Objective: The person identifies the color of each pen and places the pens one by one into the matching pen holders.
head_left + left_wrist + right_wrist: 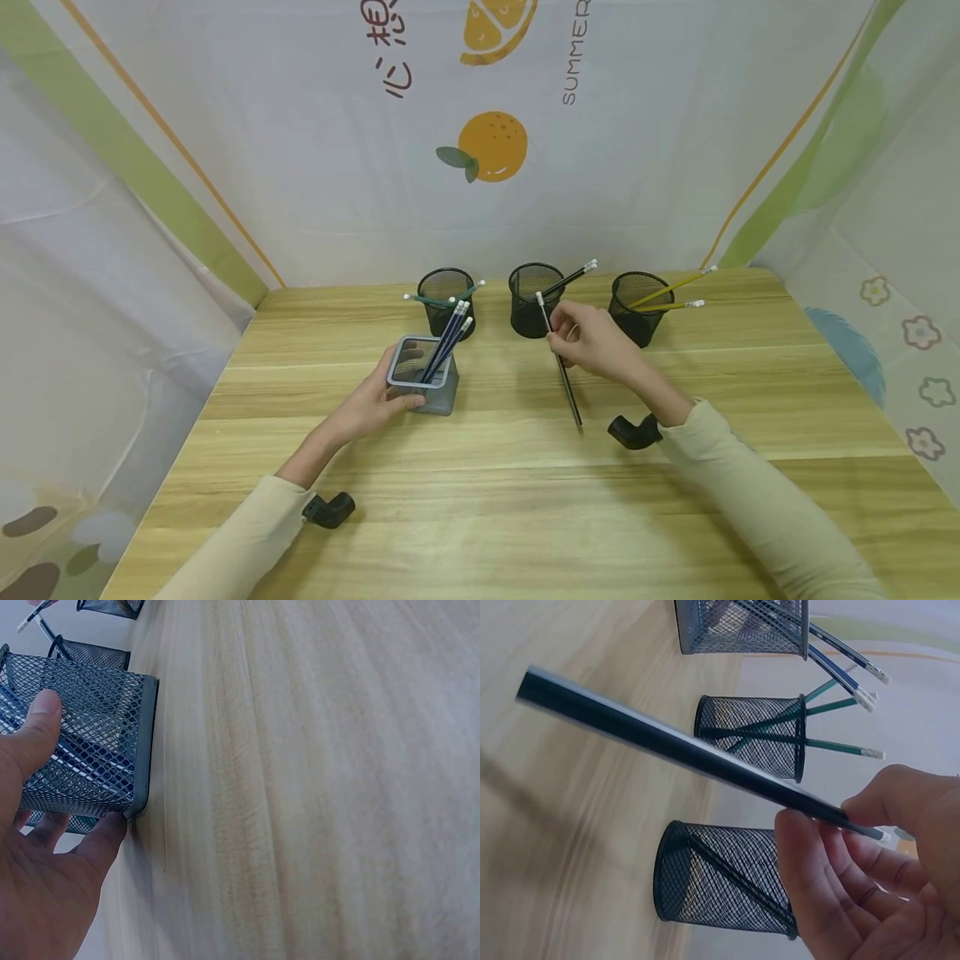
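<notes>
My left hand grips a square grey mesh pencil holder, with the thumb along one side and fingers round the other. Several dark blue pencils with white erasers lean inside it. In the left wrist view the holder's base is close to the tabletop. My right hand pinches a black pencil near its eraser end, between thumb and fingers. This pencil slants, eraser end up, in front of the middle round black mesh cup, which holds other black pencils.
A left round mesh cup holds green pencils, partly behind the grey holder. At right, another round mesh cup holds yellow pencils. The cups stand along the back of the wooden table, before a printed curtain.
</notes>
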Tool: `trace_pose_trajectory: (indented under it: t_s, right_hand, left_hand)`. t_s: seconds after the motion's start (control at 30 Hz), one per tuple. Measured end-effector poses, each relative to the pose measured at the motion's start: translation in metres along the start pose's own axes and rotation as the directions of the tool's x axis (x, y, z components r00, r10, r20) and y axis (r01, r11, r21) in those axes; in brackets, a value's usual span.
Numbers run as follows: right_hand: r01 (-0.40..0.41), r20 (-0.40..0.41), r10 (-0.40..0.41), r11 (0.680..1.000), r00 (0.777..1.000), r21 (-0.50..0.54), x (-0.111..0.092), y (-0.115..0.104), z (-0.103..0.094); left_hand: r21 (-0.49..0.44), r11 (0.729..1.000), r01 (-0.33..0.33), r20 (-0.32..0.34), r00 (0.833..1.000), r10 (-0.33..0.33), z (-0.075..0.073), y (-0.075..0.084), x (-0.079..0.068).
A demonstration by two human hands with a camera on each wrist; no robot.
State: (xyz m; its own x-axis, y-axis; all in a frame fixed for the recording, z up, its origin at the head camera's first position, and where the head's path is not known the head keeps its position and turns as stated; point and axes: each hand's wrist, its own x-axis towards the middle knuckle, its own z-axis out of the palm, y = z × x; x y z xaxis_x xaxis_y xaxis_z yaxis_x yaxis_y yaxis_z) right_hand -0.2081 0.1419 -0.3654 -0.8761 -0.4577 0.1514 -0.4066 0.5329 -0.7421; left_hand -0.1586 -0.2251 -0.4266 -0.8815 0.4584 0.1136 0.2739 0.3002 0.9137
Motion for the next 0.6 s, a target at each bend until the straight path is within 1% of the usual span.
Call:
trace_pose_trajectory:
  t_s: [0.23,0.37,0.6]
  right_hand:
    - [0.008,-0.001,-0.008,1.0,1.0,-0.004,-0.003,0.003,-0.01]
    - [0.002,-0.026,-0.001,1.0,1.0,0.014,-0.004,0.006,-0.015]
    - [0.006,-0.062,-0.004,0.999,0.998,0.038,-0.006,0.007,-0.023]
  left_hand:
    - [-0.006,1.0,0.004,0.0,1.0,-0.004,0.0,0.0,0.001]
    - [-0.012,1.0,0.012,0.0,1.0,-0.012,0.001,0.001,0.001]
    - [-0.005,1.0,0.003,-0.003,1.0,-0.003,0.0,0.0,0.001]
